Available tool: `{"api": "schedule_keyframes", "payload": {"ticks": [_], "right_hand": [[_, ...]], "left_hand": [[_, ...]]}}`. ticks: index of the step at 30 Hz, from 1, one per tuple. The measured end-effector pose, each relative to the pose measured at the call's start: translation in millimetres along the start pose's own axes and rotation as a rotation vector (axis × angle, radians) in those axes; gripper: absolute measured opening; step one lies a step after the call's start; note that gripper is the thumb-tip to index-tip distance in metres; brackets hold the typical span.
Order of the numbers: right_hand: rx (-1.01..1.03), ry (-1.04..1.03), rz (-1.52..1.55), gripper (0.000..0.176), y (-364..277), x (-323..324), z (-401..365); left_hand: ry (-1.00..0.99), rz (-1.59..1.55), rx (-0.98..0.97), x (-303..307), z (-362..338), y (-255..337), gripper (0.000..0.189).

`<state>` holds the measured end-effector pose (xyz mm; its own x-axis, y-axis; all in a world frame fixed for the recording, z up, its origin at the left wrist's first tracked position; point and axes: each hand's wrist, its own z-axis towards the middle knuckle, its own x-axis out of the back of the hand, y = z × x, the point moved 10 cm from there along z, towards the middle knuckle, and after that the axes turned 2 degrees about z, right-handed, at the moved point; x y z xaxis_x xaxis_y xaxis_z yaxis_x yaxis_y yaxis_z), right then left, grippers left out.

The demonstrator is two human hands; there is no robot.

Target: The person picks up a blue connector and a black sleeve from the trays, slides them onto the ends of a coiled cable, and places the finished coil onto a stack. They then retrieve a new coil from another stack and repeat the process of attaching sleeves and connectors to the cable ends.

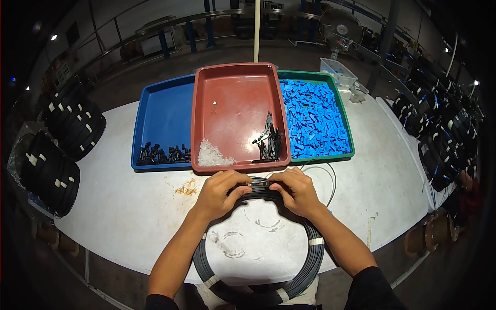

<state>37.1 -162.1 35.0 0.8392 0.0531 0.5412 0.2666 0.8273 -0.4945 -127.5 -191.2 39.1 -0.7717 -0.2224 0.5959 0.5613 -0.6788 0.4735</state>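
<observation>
A coil of black cable [316,261], bound with pale tape bands, lies over the table's near edge and hangs toward my body. At its far side, my left hand [221,190] is closed, thumb and fingers pinching the cable strands. My right hand [296,190] grips the same strands a short gap away, its fingers closed too. Between the fingertips shows a short stretch of strands with a small light-coloured bit that I cannot make out. A thin loose cable end [335,182] loops out beyond my right hand.
Just past my hands stands a red tray [235,119] with clear small pieces and black parts. A blue tray [168,113] holds black pieces; a green tray [347,124] holds many blue connectors [315,121]. Black cable coils [49,175] are stacked left, more coils [439,150] right.
</observation>
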Motion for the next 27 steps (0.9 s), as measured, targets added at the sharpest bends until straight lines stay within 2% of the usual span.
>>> {"api": "schedule_keyframes", "payload": {"ticks": [7, 9, 16, 19, 25, 27], "right_hand": [[-0.036, 0.109, -0.031, 0.013, 5, 10, 0], [-0.049, 0.091, -0.031, 0.013, 4, 10, 0], [-0.066, 0.061, -0.016, 0.014, 6, 6, 0], [-0.065, 0.057, -0.022, 0.014, 5, 6, 0], [-0.008, 0.074, -0.078, 0.014, -1, 8, 1], [0.003, 0.07, -0.083, 0.015, -2, 8, 0]], "left_hand": [[0.104, -0.145, 0.201, 3, -3, -17, 0.023], [0.199, -0.34, 0.293, 3, -12, -36, 0.027], [0.115, -0.159, 0.221, 6, -6, -30, 0.02], [0.202, -0.073, 0.109, 18, -2, -16, 0.021], [0.175, -0.101, 0.134, 14, -5, -20, 0.036], [0.166, -0.222, 0.233, 10, -9, -29, 0.052]]}}
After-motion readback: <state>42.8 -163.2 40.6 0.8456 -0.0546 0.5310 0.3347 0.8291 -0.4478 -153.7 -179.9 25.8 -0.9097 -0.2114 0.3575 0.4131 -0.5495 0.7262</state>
